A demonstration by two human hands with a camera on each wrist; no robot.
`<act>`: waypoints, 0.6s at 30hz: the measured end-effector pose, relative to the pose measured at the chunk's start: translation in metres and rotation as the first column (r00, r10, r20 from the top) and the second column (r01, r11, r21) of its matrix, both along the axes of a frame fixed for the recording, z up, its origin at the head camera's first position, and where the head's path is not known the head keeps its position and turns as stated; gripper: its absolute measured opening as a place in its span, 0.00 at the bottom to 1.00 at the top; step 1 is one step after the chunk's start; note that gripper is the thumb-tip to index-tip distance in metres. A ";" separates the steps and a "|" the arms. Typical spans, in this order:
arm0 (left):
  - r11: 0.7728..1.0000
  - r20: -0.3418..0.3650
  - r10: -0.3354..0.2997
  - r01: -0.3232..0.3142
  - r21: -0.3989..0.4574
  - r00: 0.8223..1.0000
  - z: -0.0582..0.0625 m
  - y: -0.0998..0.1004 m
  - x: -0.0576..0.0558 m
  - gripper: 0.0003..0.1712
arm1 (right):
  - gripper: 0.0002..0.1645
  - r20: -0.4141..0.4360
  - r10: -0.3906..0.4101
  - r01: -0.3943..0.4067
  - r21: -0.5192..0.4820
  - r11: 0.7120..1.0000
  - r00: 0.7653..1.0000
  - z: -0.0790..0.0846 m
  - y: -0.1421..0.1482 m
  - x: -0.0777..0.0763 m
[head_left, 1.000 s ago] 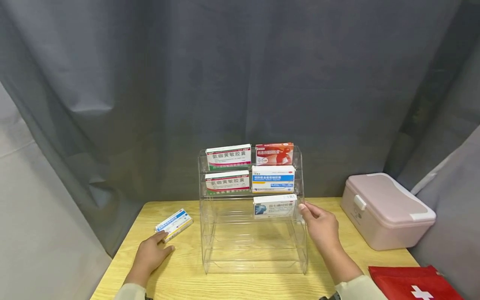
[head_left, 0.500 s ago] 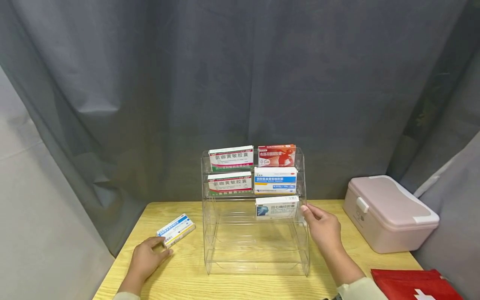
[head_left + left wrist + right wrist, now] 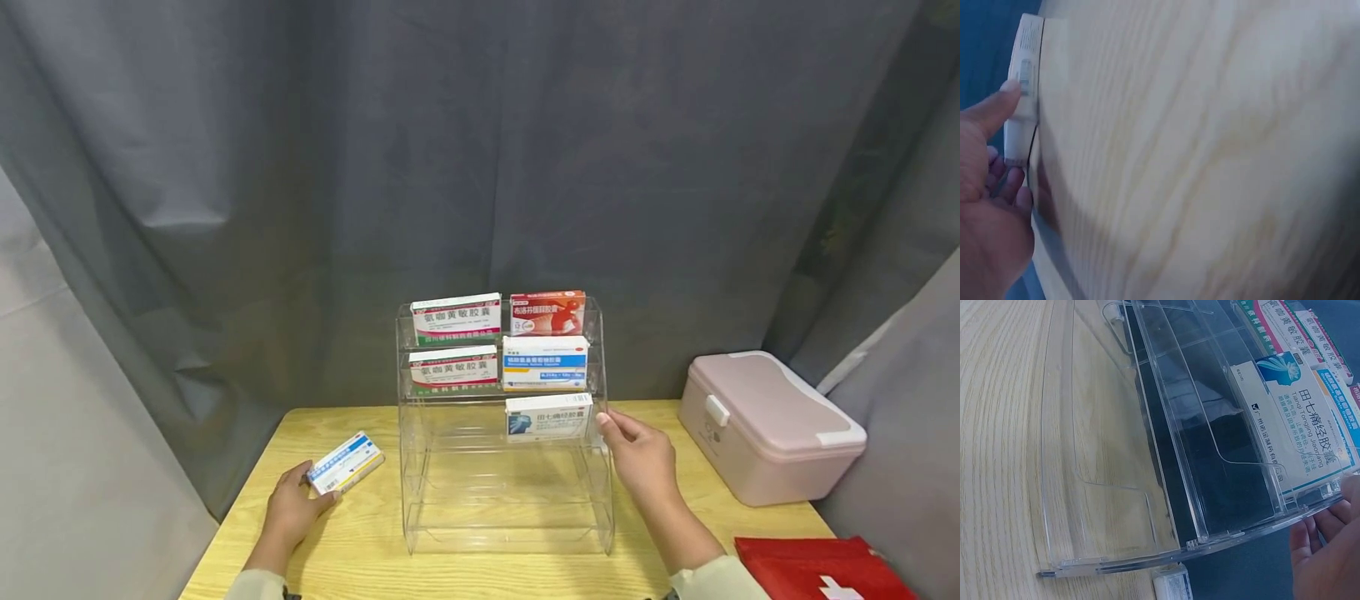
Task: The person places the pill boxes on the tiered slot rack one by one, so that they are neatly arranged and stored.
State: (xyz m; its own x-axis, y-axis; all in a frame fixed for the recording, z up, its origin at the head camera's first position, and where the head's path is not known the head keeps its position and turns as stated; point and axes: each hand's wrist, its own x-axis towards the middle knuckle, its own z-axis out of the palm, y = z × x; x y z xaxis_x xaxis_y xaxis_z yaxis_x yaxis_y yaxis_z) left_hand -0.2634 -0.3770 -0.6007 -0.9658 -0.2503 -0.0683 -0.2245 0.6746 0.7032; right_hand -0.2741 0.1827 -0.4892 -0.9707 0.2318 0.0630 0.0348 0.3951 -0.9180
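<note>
A white, blue and yellow medicine box [image 3: 347, 463] lies on the table, left of a clear tiered display rack [image 3: 506, 537]. My left hand [image 3: 288, 508] grips its near left end, the thumb on the near side and the fingers at the far corner. In the left wrist view the thumb presses the medicine box [image 3: 1025, 69]. My right hand [image 3: 645, 454] pinches the rack's right side wall, beside a white and teal medicine box [image 3: 551, 419] standing on a tier. Part of the right hand [image 3: 1332, 556] shows at the rack edge in its wrist view.
Upper tiers hold two white and red boxes [image 3: 456, 319], a red box [image 3: 547, 314] and a blue and white box [image 3: 545, 364]. A pink lidded case [image 3: 772, 433] stands right; a red pouch [image 3: 817, 567] lies nearer. Grey curtain [image 3: 480, 167] hangs behind.
My left hand has shifted from touching the blue and white box's near end to gripping it between thumb and fingers. My right hand keeps its hold on the rack.
</note>
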 end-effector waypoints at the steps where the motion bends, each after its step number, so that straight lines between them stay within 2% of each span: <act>1: 1.000 0.007 -0.007 0.007 -0.003 1.000 0.000 -0.002 0.000 0.61 | 0.36 -0.003 0.001 -0.001 0.000 1.000 1.000 0.000 0.000 0.000; 5: 0.997 0.051 -0.062 0.064 -0.045 0.997 0.003 -0.009 0.002 0.66 | 0.36 -0.003 0.002 -0.002 0.006 1.000 1.000 0.002 -0.001 0.000; 9: 0.995 0.087 -0.081 0.086 -0.057 0.993 0.006 -0.012 0.006 0.65 | 0.36 0.006 0.002 -0.002 0.013 1.000 1.000 0.002 -0.001 0.000; 18: 0.998 0.024 -0.055 0.056 -0.041 0.998 0.004 -0.017 0.013 0.61 | 0.36 0.005 0.002 -0.002 -0.013 1.000 1.000 0.002 -0.001 0.001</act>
State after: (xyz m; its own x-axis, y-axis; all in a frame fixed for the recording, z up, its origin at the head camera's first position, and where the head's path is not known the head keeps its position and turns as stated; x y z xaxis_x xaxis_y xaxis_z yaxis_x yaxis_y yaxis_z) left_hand -0.2503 -0.3943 -0.5965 -0.9766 -0.1995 -0.0808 -0.2014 0.7150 0.6695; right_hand -0.2733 0.1813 -0.4874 -0.9714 0.2309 0.0555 0.0383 0.3830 -0.9230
